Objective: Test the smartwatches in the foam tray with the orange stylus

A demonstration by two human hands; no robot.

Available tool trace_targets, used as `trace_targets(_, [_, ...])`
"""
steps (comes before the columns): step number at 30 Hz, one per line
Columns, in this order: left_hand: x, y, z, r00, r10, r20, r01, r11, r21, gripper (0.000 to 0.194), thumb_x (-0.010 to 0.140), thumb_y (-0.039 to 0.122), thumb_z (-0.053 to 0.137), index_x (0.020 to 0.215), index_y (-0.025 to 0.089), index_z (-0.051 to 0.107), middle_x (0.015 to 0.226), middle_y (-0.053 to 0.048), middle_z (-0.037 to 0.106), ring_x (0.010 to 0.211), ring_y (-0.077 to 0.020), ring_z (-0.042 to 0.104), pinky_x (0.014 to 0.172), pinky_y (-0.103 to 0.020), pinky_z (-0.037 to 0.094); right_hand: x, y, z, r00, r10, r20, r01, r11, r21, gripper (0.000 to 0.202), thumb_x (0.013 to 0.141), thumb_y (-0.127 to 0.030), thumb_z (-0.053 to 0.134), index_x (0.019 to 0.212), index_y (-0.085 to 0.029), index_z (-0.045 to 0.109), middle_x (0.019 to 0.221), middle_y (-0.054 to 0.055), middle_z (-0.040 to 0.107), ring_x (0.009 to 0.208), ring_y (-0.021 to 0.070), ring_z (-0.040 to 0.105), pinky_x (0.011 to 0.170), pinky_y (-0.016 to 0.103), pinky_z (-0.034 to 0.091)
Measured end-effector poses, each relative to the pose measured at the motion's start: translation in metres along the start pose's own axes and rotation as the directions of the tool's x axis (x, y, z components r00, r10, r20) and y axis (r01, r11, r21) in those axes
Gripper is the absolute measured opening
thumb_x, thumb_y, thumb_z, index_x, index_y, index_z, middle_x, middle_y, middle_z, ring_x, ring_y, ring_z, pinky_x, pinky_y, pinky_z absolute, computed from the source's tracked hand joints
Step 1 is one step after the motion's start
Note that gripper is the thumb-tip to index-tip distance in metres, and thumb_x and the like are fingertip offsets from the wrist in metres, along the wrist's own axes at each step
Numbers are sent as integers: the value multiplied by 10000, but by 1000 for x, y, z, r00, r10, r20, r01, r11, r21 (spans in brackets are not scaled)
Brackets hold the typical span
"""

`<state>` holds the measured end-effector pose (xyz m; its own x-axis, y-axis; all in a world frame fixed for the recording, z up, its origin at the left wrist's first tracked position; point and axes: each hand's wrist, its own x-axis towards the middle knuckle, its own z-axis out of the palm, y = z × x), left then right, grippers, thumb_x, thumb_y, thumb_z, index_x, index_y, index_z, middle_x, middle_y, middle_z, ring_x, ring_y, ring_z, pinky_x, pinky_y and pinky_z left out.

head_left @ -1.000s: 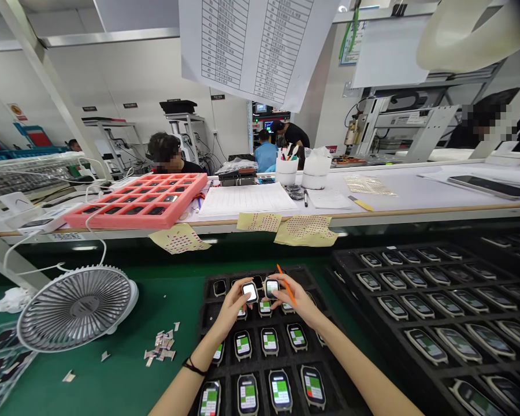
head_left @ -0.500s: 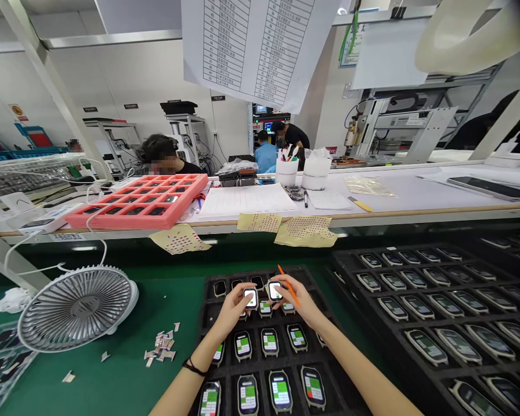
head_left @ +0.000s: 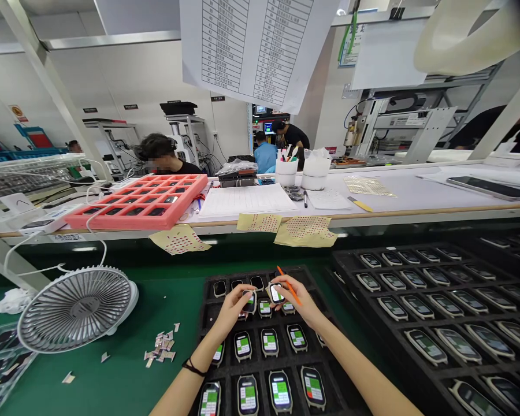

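over a black, gridded foam tray (head_left: 256,346), a person's left hand (head_left: 233,305), thumb and fingers closed, pinches a pale-rimmed, rounded-rectangular smartwatch (head_left: 252,303); the right hand (head_left: 304,297), fingers curled, grips a second pale-rimmed smartwatch (head_left: 276,294) with a lit screen while a slim orange stick (head_left: 289,285) lies across its fingers. careful work likely means holding both watches by their rims, the stick's tips clear of the glass
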<state>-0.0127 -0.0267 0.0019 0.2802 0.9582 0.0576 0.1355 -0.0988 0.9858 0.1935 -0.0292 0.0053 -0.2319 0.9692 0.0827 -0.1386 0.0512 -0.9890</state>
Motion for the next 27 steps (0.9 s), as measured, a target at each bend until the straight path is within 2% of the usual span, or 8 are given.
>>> trace_targets(5, [-1,0,2,1000,-30,8,30,999,-18,448,793,590,549,1004,200,612,849,-34,562,695,-147,504,501,-202,426,0,0,0,1000,-5,11,5,1000,-9,292,771,-452,661,936,-227,577,786,-14,549,564,174,664,556,330,569])
trace_targets(9, [0,0,3,999,-13,33,14,999,-47,498,769,613,570,1051,203,589,861,-26,532,646,-118,466,502,-204,431,1,1,1,1000,-11,18,11,1000,-18,308,764,-453,666,949,-227,568,847,-1,541,595,177,672,567,332,570])
trace_targets(18, [0,-3,3,998,20,52,-17,998,-57,472,780,560,591,1087,203,564,995,-57,546,704,-132,505,551,-223,460,2,3,1,1000,-7,24,8,1000,-24,327,756,-469,669,952,-227,566,866,7,540,610,172,667,576,322,577])
trace_targets(27, [1,-4,3,998,7,70,-2,997,-74,453,790,547,590,1084,204,568,946,-46,569,673,-121,504,539,-211,449,3,5,0,1000,-12,27,13,1000,-25,307,760,-451,669,955,-233,574,845,-1,551,617,171,663,579,326,580])
